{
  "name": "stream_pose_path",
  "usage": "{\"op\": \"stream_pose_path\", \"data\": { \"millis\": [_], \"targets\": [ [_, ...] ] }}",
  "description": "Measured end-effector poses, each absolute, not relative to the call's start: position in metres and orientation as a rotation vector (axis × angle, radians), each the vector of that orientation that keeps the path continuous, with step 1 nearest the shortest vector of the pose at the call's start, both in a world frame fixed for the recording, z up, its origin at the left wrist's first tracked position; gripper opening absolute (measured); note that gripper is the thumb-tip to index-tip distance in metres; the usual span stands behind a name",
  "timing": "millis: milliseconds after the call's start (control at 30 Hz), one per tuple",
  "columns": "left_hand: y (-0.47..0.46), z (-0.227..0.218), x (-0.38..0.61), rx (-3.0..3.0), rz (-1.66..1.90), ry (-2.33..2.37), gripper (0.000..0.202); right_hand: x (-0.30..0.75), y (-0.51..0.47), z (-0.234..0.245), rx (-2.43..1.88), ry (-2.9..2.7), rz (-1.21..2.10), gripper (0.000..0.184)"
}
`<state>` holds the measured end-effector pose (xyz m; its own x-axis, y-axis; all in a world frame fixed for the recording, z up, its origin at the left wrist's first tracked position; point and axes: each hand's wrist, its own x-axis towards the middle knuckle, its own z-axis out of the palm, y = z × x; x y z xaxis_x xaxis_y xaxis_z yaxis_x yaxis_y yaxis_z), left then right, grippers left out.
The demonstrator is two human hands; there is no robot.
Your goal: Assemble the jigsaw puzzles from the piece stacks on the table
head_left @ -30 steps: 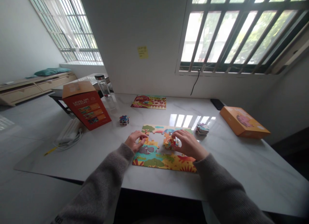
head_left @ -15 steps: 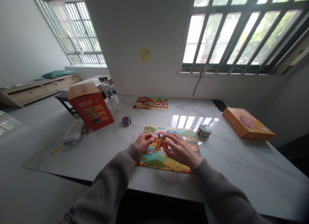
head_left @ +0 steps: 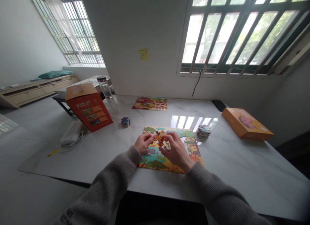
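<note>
I have the orange jigsaw pieces (head_left: 160, 138) between both hands, just above the middle of the jungle-scene puzzle (head_left: 155, 163), which lies flat on the marble table (head_left: 242, 166). My right hand (head_left: 175, 150) is closed to a pinch on them. My left hand (head_left: 144, 143) is curled with its fingers against them, though I cannot tell whether it truly grips. Just beyond the puzzle's far right corner sits a stack of loose pieces (head_left: 203, 131), and beyond its far left, a smaller stack (head_left: 125, 121). Left of the puzzle, a red box (head_left: 88, 107) reads "LEVEL UP! PUZZLES"; its smaller print is unreadable. Straight beyond lies a second assembled puzzle (head_left: 150, 103), and well right, an orange box (head_left: 245, 124) showing a pink animal.
</note>
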<state>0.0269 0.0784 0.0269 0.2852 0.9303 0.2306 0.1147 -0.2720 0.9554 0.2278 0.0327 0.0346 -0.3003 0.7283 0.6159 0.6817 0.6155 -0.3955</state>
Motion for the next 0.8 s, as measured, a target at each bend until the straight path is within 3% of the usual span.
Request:
{"op": "stream_pose_path", "data": {
  "millis": [233,367,567,800],
  "targets": [
    [0.077,0.018,0.019,1.86,1.065,1.013,0.044,0.241,0.035,0.041,-1.003,-2.088,0.017,0.054],
    [0.075,0.019,0.012,2.14,1.138,0.987,0.092,0.248,0.035,0.044,-0.941,-2.137,0.058,0.065],
    [0.078,0.018,0.009,2.344,1.113,0.871,0.067,0.248,0.034,0.045,-0.861,-2.228,0.109,0.063],
    [0.08,0.015,0.006,2.359,1.083,0.826,0.068,0.248,0.033,0.047,-0.834,-2.262,0.15,0.062]
  ]
}}
